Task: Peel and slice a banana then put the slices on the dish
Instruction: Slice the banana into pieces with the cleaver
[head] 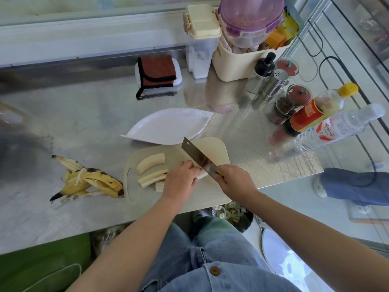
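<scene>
On the beige cutting board lie long peeled banana pieces, cut lengthwise. My left hand curls over another banana piece and holds it down on the board. My right hand grips the handle of a cleaver, whose blade rests on that piece just right of my left fingers. The white leaf-shaped dish sits bare just behind the board. The banana peel lies on the counter to the left.
Bottles, spice jars and shakers stand at the right. A cream basket with containers and a folded brown cloth sit at the back. The metal counter's front edge runs just below the board.
</scene>
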The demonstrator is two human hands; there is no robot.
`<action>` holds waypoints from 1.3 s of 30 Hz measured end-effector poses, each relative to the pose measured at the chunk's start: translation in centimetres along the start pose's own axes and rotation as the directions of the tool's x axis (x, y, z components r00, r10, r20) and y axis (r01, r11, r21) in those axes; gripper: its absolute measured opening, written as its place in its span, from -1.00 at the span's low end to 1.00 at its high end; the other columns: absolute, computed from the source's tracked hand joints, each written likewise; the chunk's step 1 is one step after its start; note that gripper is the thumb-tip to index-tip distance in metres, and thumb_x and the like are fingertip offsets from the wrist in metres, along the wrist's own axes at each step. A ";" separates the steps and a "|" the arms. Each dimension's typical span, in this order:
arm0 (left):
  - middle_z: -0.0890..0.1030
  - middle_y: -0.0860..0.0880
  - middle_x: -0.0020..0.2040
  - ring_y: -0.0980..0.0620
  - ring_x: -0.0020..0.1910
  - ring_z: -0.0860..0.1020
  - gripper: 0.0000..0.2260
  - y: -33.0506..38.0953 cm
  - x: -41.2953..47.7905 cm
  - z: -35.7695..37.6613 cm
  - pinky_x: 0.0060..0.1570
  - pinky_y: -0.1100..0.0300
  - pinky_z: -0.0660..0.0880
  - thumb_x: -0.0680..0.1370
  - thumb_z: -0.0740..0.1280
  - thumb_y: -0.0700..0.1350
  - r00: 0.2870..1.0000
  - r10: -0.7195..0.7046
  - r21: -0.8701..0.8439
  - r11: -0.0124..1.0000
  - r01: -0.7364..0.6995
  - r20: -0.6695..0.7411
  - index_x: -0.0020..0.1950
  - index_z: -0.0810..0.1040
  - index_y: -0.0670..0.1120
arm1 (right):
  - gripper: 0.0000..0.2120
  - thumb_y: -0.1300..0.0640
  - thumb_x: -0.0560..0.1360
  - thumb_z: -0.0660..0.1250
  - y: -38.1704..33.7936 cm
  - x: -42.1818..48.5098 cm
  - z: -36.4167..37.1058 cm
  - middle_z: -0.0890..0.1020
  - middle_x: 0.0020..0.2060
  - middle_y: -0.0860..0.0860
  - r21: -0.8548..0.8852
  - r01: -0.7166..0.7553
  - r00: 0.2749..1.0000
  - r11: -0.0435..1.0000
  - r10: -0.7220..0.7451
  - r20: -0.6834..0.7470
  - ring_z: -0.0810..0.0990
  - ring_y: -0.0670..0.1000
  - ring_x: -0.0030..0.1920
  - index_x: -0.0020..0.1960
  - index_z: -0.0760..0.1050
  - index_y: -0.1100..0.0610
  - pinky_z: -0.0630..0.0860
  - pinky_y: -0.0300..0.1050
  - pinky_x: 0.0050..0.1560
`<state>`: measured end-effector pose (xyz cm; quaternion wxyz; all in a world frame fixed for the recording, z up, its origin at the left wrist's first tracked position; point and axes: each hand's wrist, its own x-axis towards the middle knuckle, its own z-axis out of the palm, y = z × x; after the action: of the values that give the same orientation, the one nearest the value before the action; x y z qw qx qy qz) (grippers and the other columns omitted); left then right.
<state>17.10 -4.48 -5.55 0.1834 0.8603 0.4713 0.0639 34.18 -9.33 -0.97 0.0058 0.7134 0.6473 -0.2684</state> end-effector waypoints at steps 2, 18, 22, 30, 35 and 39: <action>0.57 0.03 -0.12 -0.03 -0.13 0.53 -0.75 0.1 0.1 0.0 -0.37 0.17 0.39 0.34 0.53 -0.16 1.000 -0.009 -0.005 1.000 0.009 0.003 -0.02 0.65 -0.01 | -0.78 0.05 0.62 0.13 0.1 0.2 0.5 0.38 -0.26 0.00 -0.016 -0.011 1.000 1.000 0.012 0.017 0.47 0.15 -0.20 -0.17 0.25 0.10 0.28 -0.11 -0.26; 0.57 0.00 -0.03 -0.03 -0.03 0.50 -0.74 -0.2 -0.3 -0.1 -0.24 0.12 0.49 0.42 0.47 -0.18 0.999 -0.023 -0.051 0.998 0.024 0.022 0.10 0.63 -0.06 | -0.74 0.06 0.60 0.18 0.4 -0.1 0.2 0.29 -0.41 -0.09 0.037 0.008 1.000 0.999 -0.007 -0.025 0.37 0.06 -0.33 -0.23 0.28 0.12 0.13 -0.21 -0.44; 0.57 -0.01 -0.07 -0.04 -0.06 0.51 -0.75 -0.3 -0.4 -0.1 -0.28 0.12 0.47 0.39 0.49 -0.21 1.000 -0.019 -0.051 0.999 0.020 0.016 0.05 0.64 -0.07 | -0.76 0.06 0.60 0.17 0.3 0.0 0.3 0.33 -0.36 -0.04 0.017 0.007 1.000 1.000 -0.006 -0.019 0.37 0.06 -0.30 -0.21 0.27 0.10 0.22 -0.12 -0.35; 0.56 -0.01 -0.02 -0.03 -0.03 0.49 -0.77 -0.2 -0.4 -0.4 -0.24 0.15 0.44 0.44 0.44 -0.20 1.000 -0.013 -0.044 0.999 0.014 0.026 0.09 0.63 -0.06 | -0.79 0.04 0.62 0.14 0.1 0.2 0.9 0.40 -0.25 0.00 -0.009 -0.017 1.000 1.000 0.017 0.010 0.38 0.06 -0.25 -0.16 0.26 0.09 0.29 -0.11 -0.27; 0.56 -0.02 -0.02 -0.02 -0.03 0.48 -0.76 -0.2 -0.4 -0.6 -0.21 0.19 0.42 0.46 0.43 -0.20 0.999 -0.006 -0.045 0.999 0.007 0.039 0.11 0.63 -0.07 | -0.77 0.07 0.61 0.17 -0.2 -0.4 0.2 0.38 -0.31 -0.02 0.058 0.001 0.998 0.998 0.003 -0.061 0.35 0.05 -0.31 -0.21 0.27 0.10 0.15 -0.17 -0.43; 0.56 -0.02 -0.01 -0.02 -0.02 0.49 -0.75 -0.1 -0.4 -0.8 -0.20 0.18 0.44 0.46 0.43 -0.19 0.999 -0.003 -0.037 0.999 0.004 0.046 0.13 0.62 -0.06 | -0.65 0.06 0.61 0.16 -0.2 -0.4 0.0 0.30 -0.39 -0.08 0.024 -0.004 1.000 1.000 0.005 -0.030 0.33 0.01 -0.34 -0.33 0.17 0.01 0.11 -0.25 -0.44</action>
<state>16.58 -4.58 -4.85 0.2102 0.8572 0.4672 0.0527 34.03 -9.69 -0.71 -0.0118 0.7189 0.6424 -0.2652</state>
